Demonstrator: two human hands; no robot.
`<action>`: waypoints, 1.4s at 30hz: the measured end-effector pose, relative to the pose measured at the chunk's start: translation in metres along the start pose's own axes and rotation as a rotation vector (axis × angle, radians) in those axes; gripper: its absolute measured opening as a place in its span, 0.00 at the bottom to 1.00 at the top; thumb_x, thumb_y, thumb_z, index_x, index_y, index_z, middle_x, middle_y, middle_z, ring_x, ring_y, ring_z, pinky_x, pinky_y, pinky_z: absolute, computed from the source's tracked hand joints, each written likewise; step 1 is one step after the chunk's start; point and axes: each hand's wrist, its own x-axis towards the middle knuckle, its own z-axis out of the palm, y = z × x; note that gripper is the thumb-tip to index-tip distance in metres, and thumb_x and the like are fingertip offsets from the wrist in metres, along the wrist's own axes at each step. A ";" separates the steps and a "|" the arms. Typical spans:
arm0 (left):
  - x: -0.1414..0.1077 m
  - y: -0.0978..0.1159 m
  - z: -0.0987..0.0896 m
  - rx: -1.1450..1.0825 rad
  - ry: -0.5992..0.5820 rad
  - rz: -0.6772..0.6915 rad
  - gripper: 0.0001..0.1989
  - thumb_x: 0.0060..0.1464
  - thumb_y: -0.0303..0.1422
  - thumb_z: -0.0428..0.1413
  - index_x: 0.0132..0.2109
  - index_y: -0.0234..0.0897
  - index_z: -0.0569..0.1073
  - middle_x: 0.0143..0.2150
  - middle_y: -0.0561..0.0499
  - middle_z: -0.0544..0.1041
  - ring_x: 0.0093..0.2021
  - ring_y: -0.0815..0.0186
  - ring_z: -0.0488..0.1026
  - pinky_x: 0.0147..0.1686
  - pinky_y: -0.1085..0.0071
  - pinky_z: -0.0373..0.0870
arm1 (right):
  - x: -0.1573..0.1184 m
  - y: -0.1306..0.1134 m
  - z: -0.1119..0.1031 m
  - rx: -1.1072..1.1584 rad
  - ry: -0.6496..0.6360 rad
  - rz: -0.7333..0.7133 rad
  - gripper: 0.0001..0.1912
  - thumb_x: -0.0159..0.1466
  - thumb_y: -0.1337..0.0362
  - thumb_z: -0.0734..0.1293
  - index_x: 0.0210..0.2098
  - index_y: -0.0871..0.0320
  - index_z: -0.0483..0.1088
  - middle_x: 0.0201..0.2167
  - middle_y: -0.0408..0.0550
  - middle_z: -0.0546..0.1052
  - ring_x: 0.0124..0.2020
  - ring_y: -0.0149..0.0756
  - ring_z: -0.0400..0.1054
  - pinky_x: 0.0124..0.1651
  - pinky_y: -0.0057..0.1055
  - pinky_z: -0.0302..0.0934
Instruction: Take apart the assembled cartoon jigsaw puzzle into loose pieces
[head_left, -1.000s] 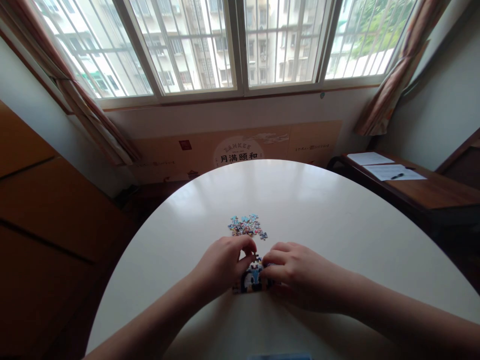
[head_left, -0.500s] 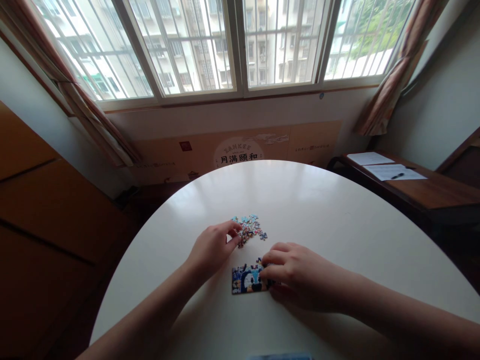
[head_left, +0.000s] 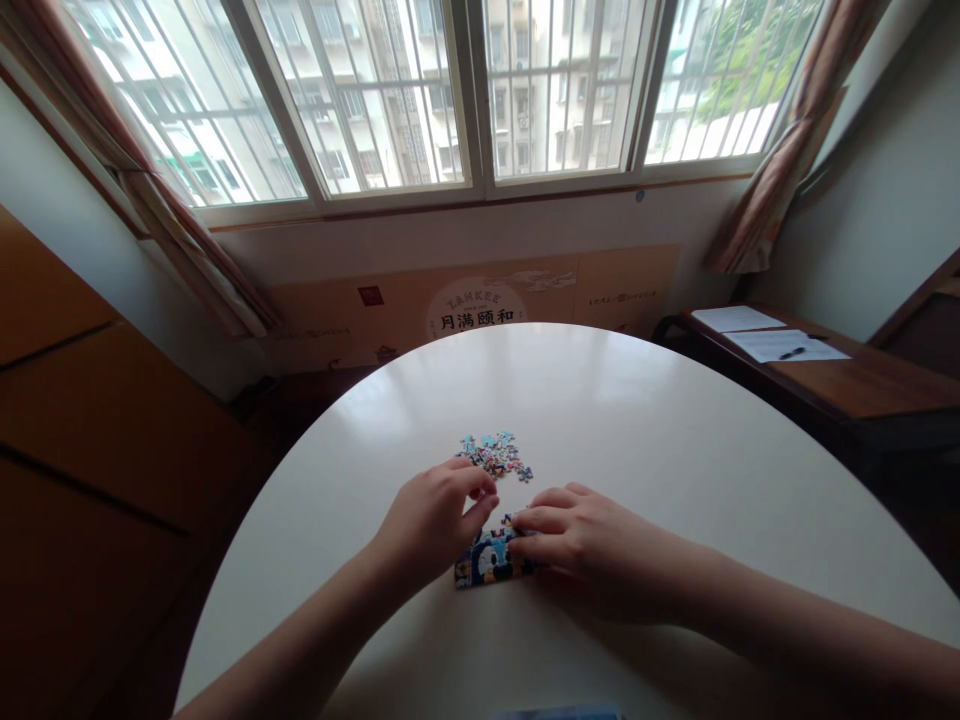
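Observation:
A partly assembled jigsaw puzzle with a blue cartoon character lies flat on the white round table. My right hand rests over its right side, fingers bent onto the top and thumb low by the near edge, hiding that part. Above the puzzle's upper left is my left hand, its thumb and forefinger drawn close together in a pinch. Anything between those fingertips is too small or hidden to make out. Just beyond the left hand lies a small heap of loose puzzle pieces.
A blue-edged flat object shows at the bottom of the view. On the right, a wooden desk bears papers and a pen. Behind the table are a printed cardboard panel and barred windows. A wooden cabinet stands left.
My left hand has come back from the loose pieces towards the puzzle, thumb and forefinger closer together. My right hand stays on the puzzle, which is turned slightly.

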 end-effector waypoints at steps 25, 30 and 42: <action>0.000 0.006 0.018 -0.087 -0.159 -0.060 0.05 0.54 0.32 0.58 0.38 0.41 0.77 0.38 0.51 0.75 0.39 0.60 0.73 0.39 0.66 0.68 | 0.000 0.002 -0.003 -0.035 -0.015 0.021 0.07 0.66 0.66 0.65 0.42 0.56 0.75 0.38 0.48 0.76 0.41 0.35 0.66 0.45 0.33 0.56; 0.001 0.007 0.016 -0.120 -0.188 -0.083 0.05 0.52 0.30 0.58 0.37 0.40 0.77 0.37 0.51 0.75 0.40 0.59 0.73 0.39 0.66 0.67 | 0.000 0.001 -0.002 -0.053 -0.017 0.025 0.07 0.67 0.66 0.64 0.40 0.55 0.75 0.38 0.47 0.76 0.39 0.35 0.65 0.44 0.33 0.55; 0.000 0.007 0.019 -0.163 -0.176 -0.097 0.04 0.52 0.29 0.56 0.36 0.39 0.75 0.34 0.52 0.78 0.36 0.62 0.73 0.35 0.69 0.64 | 0.002 0.001 -0.002 -0.054 -0.026 0.045 0.06 0.66 0.66 0.64 0.38 0.54 0.74 0.38 0.44 0.76 0.39 0.35 0.65 0.43 0.34 0.54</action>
